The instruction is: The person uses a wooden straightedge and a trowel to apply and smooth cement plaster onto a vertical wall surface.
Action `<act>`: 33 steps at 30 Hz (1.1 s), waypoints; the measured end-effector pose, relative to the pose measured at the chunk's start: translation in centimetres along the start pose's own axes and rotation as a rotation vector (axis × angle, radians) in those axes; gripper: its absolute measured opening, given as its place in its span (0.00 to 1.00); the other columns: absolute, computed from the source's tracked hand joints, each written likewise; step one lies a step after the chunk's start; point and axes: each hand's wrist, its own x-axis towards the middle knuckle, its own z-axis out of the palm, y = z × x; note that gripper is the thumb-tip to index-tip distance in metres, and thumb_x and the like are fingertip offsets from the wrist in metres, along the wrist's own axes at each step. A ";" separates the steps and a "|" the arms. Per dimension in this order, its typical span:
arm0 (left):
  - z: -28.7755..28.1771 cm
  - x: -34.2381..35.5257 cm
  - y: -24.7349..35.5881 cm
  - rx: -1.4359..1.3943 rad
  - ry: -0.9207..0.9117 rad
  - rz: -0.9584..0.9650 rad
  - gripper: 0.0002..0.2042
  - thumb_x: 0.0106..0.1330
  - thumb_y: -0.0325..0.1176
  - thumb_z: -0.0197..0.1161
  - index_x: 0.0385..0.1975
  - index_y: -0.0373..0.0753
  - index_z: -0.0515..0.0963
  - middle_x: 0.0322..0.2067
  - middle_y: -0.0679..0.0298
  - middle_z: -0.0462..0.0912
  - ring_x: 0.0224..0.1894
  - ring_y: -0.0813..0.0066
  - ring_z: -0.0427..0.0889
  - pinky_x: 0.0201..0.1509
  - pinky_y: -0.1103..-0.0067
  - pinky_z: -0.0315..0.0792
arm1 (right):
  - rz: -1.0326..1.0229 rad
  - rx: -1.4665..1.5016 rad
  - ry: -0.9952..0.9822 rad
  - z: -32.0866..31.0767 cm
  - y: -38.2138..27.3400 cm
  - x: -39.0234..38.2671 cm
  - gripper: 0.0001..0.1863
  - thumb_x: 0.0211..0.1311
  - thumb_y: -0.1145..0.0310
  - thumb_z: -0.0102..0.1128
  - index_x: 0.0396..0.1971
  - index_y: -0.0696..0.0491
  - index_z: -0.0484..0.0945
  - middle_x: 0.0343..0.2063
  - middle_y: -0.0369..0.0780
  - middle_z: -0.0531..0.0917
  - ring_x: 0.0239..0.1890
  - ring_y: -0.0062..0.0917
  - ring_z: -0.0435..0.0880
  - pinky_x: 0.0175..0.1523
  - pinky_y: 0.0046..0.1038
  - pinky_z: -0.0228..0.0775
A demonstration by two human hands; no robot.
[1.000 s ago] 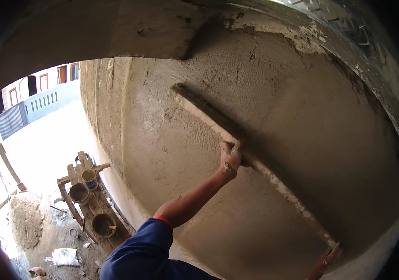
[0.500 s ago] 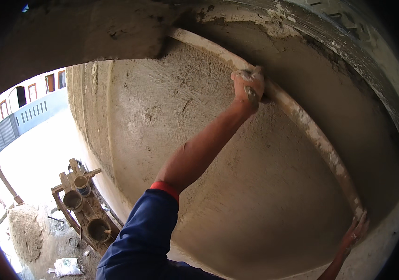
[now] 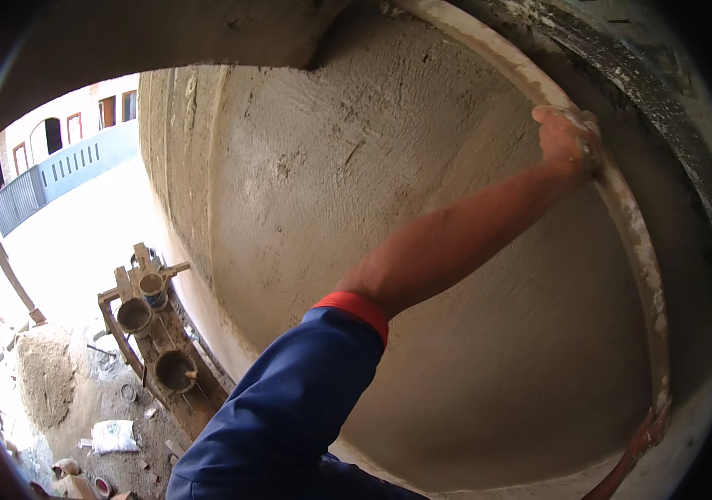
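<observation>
Left hand (image 3: 567,133) clamped on long straightedge (image 3: 635,242), which lies flat against wet plastered wall (image 3: 423,217) near its right edge; right hand (image 3: 649,432) grips the straightedge's lower end, fingers closed.

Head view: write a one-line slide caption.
Both hands, left hand and right hand, press a long straight screeding bar against a wet grey plastered wall.

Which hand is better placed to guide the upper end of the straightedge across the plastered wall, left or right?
Left, probably. The left hand grips the straightedge near its upper end, arm outstretched. The right hand holds the lower end, far from the top of the plastered wall.
</observation>
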 end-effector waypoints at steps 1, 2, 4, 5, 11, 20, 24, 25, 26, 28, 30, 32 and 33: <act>0.8 -0.6 -0.2 -0.286 0.036 -0.090 0.22 0.65 0.48 0.51 0.48 0.36 0.68 0.45 0.57 0.77 0.43 0.63 0.79 0.44 0.70 0.72 | -0.040 0.012 0.036 1.0 1.2 -0.3 0.27 0.65 0.64 0.52 0.63 0.48 0.61 0.59 0.47 0.69 0.59 0.45 0.68 0.59 0.41 0.64; 1.8 -1.2 -0.5 -0.578 0.072 -0.181 0.20 0.66 0.46 0.51 0.48 0.35 0.67 0.45 0.55 0.76 0.42 0.61 0.78 0.45 0.69 0.72 | -0.079 0.017 0.068 1.8 2.3 -0.7 0.27 0.64 0.64 0.52 0.63 0.49 0.61 0.59 0.47 0.69 0.59 0.46 0.68 0.59 0.41 0.63; 2.4 -2.6 -0.8 -0.888 0.111 -0.281 0.19 0.66 0.43 0.50 0.48 0.33 0.66 0.45 0.53 0.75 0.42 0.60 0.78 0.45 0.69 0.73 | -0.080 -0.005 0.027 1.6 4.1 -1.9 0.27 0.64 0.64 0.52 0.63 0.50 0.61 0.58 0.48 0.69 0.59 0.46 0.68 0.59 0.41 0.62; 2.2 -3.4 -1.1 -0.790 0.107 -0.279 0.19 0.66 0.41 0.51 0.49 0.32 0.65 0.47 0.52 0.74 0.43 0.57 0.77 0.46 0.68 0.73 | -0.059 -0.012 -0.003 1.5 3.8 -2.4 0.28 0.64 0.65 0.52 0.63 0.50 0.61 0.58 0.49 0.69 0.58 0.47 0.68 0.60 0.41 0.61; 1.8 -6.6 -10.8 -0.539 0.026 -0.304 0.24 0.70 0.44 0.46 0.54 0.29 0.56 0.49 0.47 0.72 0.47 0.53 0.76 0.47 0.63 0.73 | 0.006 -0.033 -0.294 -0.2 -2.3 -6.4 0.29 0.63 0.56 0.54 0.63 0.47 0.62 0.58 0.53 0.66 0.60 0.51 0.62 0.62 0.47 0.55; -2.8 -15.8 -29.0 -0.674 0.397 -0.701 0.30 0.65 0.48 0.55 0.53 0.28 0.53 0.40 0.45 0.71 0.41 0.58 0.77 0.38 0.71 0.76 | -0.206 -0.090 -0.299 1.2 -12.4 -14.5 0.31 0.55 0.64 0.63 0.61 0.45 0.65 0.52 0.53 0.69 0.54 0.48 0.69 0.57 0.49 0.58; -4.6 -20.2 -37.7 -0.690 0.469 -1.004 0.35 0.64 0.53 0.54 0.57 0.28 0.54 0.48 0.47 0.67 0.47 0.59 0.74 0.48 0.67 0.73 | -0.203 -0.001 -0.445 1.2 -17.1 -17.0 0.33 0.51 0.65 0.66 0.59 0.42 0.67 0.54 0.53 0.67 0.54 0.48 0.68 0.60 0.52 0.55; -5.2 -21.3 -39.5 -0.794 0.522 -1.028 0.36 0.63 0.51 0.55 0.59 0.29 0.53 0.52 0.47 0.66 0.50 0.57 0.73 0.51 0.66 0.71 | -0.272 0.001 -0.445 0.9 -18.8 -17.5 0.32 0.50 0.65 0.66 0.59 0.42 0.68 0.54 0.52 0.67 0.52 0.48 0.69 0.58 0.51 0.56; -6.0 -22.7 -42.0 -0.798 0.553 -1.051 0.34 0.62 0.50 0.55 0.59 0.30 0.55 0.51 0.47 0.67 0.50 0.57 0.73 0.51 0.66 0.71 | -0.343 0.011 -0.442 0.8 -20.6 -18.1 0.32 0.49 0.65 0.67 0.58 0.42 0.68 0.54 0.52 0.67 0.51 0.48 0.69 0.56 0.49 0.57; -6.9 -24.3 -46.1 -0.865 0.576 -1.061 0.31 0.60 0.47 0.55 0.56 0.31 0.58 0.49 0.48 0.69 0.49 0.56 0.74 0.51 0.65 0.71 | -0.390 0.028 -0.358 0.4 -23.1 -19.6 0.32 0.47 0.65 0.68 0.56 0.40 0.70 0.55 0.51 0.65 0.51 0.48 0.68 0.56 0.51 0.57; -8.9 -25.6 -51.7 -0.882 0.624 -0.986 0.30 0.58 0.46 0.56 0.55 0.33 0.59 0.48 0.48 0.69 0.47 0.54 0.75 0.48 0.61 0.74 | -0.457 0.102 -0.372 0.2 -27.8 -20.8 0.32 0.45 0.65 0.70 0.55 0.40 0.71 0.54 0.50 0.65 0.51 0.48 0.68 0.56 0.51 0.57; -10.7 -24.7 -54.1 -0.933 0.600 -0.915 0.31 0.56 0.45 0.57 0.55 0.33 0.59 0.49 0.46 0.69 0.48 0.52 0.75 0.47 0.59 0.74 | -0.443 0.145 -0.375 0.2 -31.3 -22.3 0.32 0.43 0.66 0.71 0.54 0.40 0.72 0.53 0.50 0.66 0.51 0.48 0.68 0.55 0.52 0.57; -12.0 -23.6 -54.1 -0.907 0.586 -0.939 0.31 0.56 0.45 0.58 0.55 0.32 0.58 0.49 0.45 0.68 0.48 0.51 0.75 0.48 0.59 0.74 | -0.446 0.194 -0.390 0.0 -32.9 -22.8 0.32 0.42 0.66 0.72 0.53 0.40 0.73 0.52 0.49 0.66 0.50 0.47 0.68 0.54 0.52 0.58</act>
